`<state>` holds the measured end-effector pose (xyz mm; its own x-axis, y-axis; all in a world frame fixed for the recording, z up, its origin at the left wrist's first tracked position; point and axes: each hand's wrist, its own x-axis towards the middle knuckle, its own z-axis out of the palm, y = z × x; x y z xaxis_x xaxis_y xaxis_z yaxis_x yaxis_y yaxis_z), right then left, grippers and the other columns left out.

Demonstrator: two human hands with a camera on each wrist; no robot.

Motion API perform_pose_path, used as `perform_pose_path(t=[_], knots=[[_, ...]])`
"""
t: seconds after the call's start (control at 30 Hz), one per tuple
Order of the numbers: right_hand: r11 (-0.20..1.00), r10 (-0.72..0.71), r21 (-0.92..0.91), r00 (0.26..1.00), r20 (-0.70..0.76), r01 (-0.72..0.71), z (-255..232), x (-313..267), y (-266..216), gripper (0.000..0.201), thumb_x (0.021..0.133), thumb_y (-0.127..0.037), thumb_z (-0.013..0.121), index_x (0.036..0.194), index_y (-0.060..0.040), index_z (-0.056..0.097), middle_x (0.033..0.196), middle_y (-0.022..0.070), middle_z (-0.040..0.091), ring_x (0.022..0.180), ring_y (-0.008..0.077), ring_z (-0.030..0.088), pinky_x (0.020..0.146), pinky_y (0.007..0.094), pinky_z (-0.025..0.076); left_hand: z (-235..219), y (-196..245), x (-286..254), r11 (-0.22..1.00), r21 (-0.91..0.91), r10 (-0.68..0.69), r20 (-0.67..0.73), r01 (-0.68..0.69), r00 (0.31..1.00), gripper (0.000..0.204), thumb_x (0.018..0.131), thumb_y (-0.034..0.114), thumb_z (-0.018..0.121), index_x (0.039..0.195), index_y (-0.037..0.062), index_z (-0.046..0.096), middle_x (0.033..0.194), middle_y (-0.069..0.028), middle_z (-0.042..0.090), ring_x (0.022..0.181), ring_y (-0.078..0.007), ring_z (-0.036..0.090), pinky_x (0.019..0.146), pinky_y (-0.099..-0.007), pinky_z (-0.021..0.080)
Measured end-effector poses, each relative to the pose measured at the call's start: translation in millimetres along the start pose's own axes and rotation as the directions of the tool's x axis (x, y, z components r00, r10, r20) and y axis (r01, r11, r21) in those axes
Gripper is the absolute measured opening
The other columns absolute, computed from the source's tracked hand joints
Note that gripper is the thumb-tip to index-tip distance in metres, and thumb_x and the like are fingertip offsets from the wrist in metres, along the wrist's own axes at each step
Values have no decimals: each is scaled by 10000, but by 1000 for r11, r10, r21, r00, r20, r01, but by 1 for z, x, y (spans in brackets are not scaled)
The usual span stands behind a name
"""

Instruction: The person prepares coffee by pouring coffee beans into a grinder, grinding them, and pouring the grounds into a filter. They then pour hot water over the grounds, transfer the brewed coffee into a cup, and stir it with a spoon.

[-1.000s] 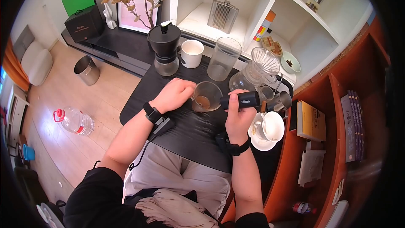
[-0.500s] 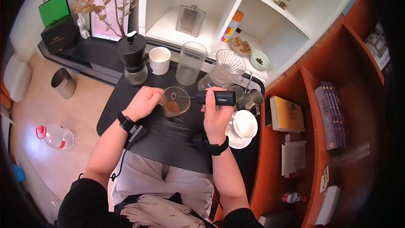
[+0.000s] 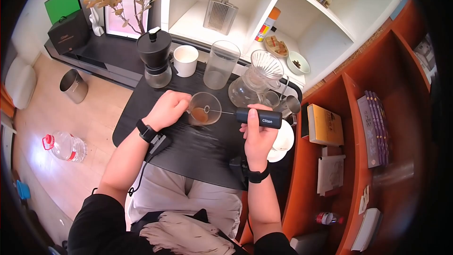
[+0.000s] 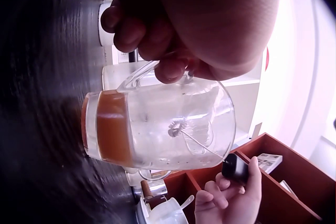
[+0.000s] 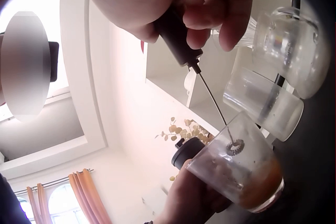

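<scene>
A small glass cup [image 3: 204,108] with brown liquid in its bottom stands on the black table [image 3: 203,146]. My left hand [image 3: 169,108] grips its handle, as the left wrist view shows on the cup [image 4: 157,129]. My right hand [image 3: 258,134] holds a black handheld milk frother [image 3: 259,117] level. The frother's thin wire reaches left to a whisk coil [image 3: 206,109] inside the cup's mouth, above the liquid [image 5: 260,182]. In the right wrist view the coil [image 5: 234,147] sits at the cup rim and the frother body [image 5: 176,35] is wrapped by my fingers.
Behind the cup stand a black hand grinder [image 3: 155,56], a white mug [image 3: 184,60], a tall glass [image 3: 220,65], a glass dripper on a carafe [image 3: 257,82] and small metal pitchers [image 3: 291,105]. A white cup on a saucer [image 3: 283,141] lies by my right hand. Orange shelves [image 3: 349,127] rise at right.
The frother moved right and slightly down, its wire drawn back so the whisk now sits at the cup's mouth. My left hand stays on the cup handle.
</scene>
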<state>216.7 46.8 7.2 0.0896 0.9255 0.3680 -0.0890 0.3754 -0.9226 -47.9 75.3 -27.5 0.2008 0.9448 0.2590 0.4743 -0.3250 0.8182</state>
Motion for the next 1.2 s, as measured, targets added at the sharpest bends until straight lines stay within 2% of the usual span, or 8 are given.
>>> perform_pose_path(t=[0.3, 0.4, 0.6, 0.73, 0.87, 1.13, 1.17, 1.2], knots=[[999, 22, -44, 1000, -12, -23, 4, 3, 8, 178, 1016, -156, 751, 1108, -10, 710, 869, -4, 680, 665, 22, 566, 582, 197, 472, 2, -5, 0, 1000, -6, 6, 15, -6, 1000, 270, 938, 173, 487, 797, -22, 610, 728, -210, 629, 702, -403, 626, 704, -451, 506], [996, 12, -85, 1000, 2, -12, 7, 7, 11, 171, 977, -122, 796, 1086, -16, 719, 843, -39, 663, 641, -10, 504, 566, 180, 410, 4, -4, 0, 998, -41, 53, -18, -54, 998, 275, 945, 144, 452, 760, -45, 525, 669, -166, 538, 607, -300, 520, 638, -416, 448], [922, -168, -321, 971, 172, 217, 41, 20, -19, 208, 885, -107, 879, 1011, -36, 729, 758, -50, 639, 605, -8, 480, 551, 179, 399, 4, -5, -1, 998, -48, 50, -32, -51, 998, 275, 942, 149, 462, 769, -46, 550, 690, -184, 579, 632, -338, 577, 661, -428, 477], [818, -217, -458, 924, 315, 348, 56, 37, -38, 229, 914, -232, 851, 930, -52, 709, 695, 5, 633, 536, 66, 515, 529, 243, 434, 5, -4, -1, 999, -44, 29, -49, -31, 998, 266, 942, 140, 472, 776, -40, 576, 723, -184, 592, 676, -373, 601, 682, -440, 485], [737, -184, -537, 887, 424, 410, 69, 56, -42, 315, 916, -330, 830, 880, -55, 682, 618, 45, 574, 498, 153, 532, 502, 305, 430, 4, -11, 1, 996, -14, 83, -46, -84, 995, 274, 966, 123, 471, 779, -43, 583, 843, -154, 557, 849, -329, 609, 777, -424, 479], [642, -42, -599, 803, 595, 478, 95, 69, -34, 472, 916, -485, 768, 971, -22, 697, 668, 111, 637, 633, 294, 672, 601, 408, 522, 16, -25, 3, 964, -166, 177, -178, -207, 968, 265, 1053, 160, 499, 1087, -44, 664, 1100, -199, 683, 1034, -378, 658, 868, -425, 507], [642, -41, -602, 805, 592, 475, 98, 68, -33, 472, 916, -485, 768, 971, -22, 697, 668, 111, 637, 633, 294, 672, 601, 408, 522, 14, -23, 2, 964, -167, 178, -174, -207, 968, 265, 1053, 160, 499, 1087, -44, 664, 1100, -199, 683, 1034, -378, 658, 868, -425, 507], [619, -7, -624, 797, 604, 478, 101, 68, -34, 477, 911, -491, 766, 963, -23, 695, 684, 124, 651, 658, 315, 685, 615, 421, 531, 12, -21, 1, 972, -226, 50, -90, -69, 995, 274, 1071, 177, 498, 1132, -38, 657, 1152, -197, 694, 1040, -348, 671, 875, -410, 512]])
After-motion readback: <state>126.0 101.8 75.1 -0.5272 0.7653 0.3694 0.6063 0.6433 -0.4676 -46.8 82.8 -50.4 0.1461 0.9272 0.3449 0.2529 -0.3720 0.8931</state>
